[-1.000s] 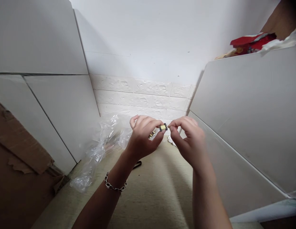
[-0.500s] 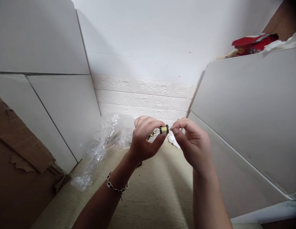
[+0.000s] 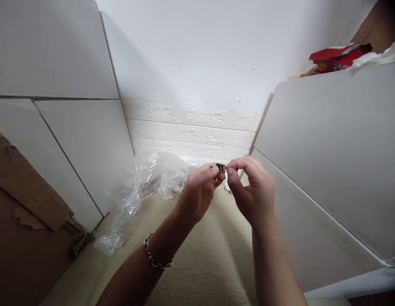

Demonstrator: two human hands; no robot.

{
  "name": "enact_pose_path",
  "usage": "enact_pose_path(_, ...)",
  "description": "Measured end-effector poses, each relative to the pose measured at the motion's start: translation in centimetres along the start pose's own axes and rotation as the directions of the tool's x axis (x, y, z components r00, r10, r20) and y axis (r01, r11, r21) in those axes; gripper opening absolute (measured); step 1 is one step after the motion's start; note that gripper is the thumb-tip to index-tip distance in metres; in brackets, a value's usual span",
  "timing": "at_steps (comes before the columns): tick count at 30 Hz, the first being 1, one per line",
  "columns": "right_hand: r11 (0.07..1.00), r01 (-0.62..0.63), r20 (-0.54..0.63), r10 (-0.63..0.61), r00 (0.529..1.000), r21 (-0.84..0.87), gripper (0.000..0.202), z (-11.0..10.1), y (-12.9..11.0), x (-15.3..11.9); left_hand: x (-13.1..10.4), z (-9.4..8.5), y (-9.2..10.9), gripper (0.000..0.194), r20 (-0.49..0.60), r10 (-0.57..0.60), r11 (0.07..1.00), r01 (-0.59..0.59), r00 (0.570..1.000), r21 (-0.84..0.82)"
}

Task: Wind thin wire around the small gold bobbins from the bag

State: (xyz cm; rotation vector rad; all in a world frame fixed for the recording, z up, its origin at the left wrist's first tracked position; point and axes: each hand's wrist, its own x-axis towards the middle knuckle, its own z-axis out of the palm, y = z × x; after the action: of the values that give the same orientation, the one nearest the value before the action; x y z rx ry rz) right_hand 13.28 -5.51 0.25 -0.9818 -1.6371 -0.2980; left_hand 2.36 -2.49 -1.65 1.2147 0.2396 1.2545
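Observation:
A small transformer [image 3: 221, 167] with a dark pinned end is held up in front of me, between the thumb and fingers of my left hand [image 3: 197, 191]. Its yellow-wrapped middle is mostly covered by those fingers. My right hand [image 3: 253, 189] pinches with thumb and forefinger right at the transformer's right end, by its pins. Whatever lies in that pinch, perhaps a thin wire or a pin, is too small to make out. A chain bracelet [image 3: 153, 255] circles my left wrist.
Crumpled clear plastic bags [image 3: 143, 187] lie on the floor left of my hands. White cabinets [image 3: 328, 140] stand on both sides, with torn cardboard [image 3: 28, 191] at the left. A red packet [image 3: 340, 57] rests on the right cabinet. Behind is a white brick-patterned wall [image 3: 184, 114].
My left hand has turned the transformer, so its yellow middle is now hidden and its dark pinned end shows. My right hand has shifted slightly left and stays pinched beside it.

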Motion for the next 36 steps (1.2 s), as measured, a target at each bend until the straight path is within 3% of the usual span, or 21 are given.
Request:
enact_pose_path(3, 0.993, 0.047, -0.036, -0.051, 0.998, -0.109, 0.011, 0.38, -0.03, -0.06, -0.13, 0.04, 0.38, 0.015, -0.003, -0.186, 0.978, 0.184, 0.983, -0.102)
enact_pose_path(6, 0.984, 0.051, -0.06, -0.062, 0.996, -0.171, 0.011, 0.57, -0.09, -0.13, -0.11, -0.16, 0.68, 0.015, 0.01, -0.24, 0.968, 0.24, 0.971, -0.074)
enact_pose_path(21, 0.993, 0.097, -0.124, -0.105, 0.987, -0.064, 0.013, 0.61, -0.57, -0.45, -0.01, -0.09, 0.78, 0.014, 0.062, -0.044, 0.996, 0.038, 0.997, 0.086)
enact_pose_path(27, 0.981, 0.164, -0.167, -0.179, 0.97, -0.102, 0.018, 0.74, -0.42, -0.8, -0.07, 0.13, 0.73, 0.013, 0.079, 0.071, 0.987, -0.081, 0.994, 0.138)
enact_pose_path(36, 0.966, 0.225, -0.19, -0.247, 0.95, -0.13, 0.014, 0.9, -0.29, -0.63, -0.26, 0.1, 1.1, 0.011, 0.043, 0.101, 0.99, -0.104, 0.994, 0.093)
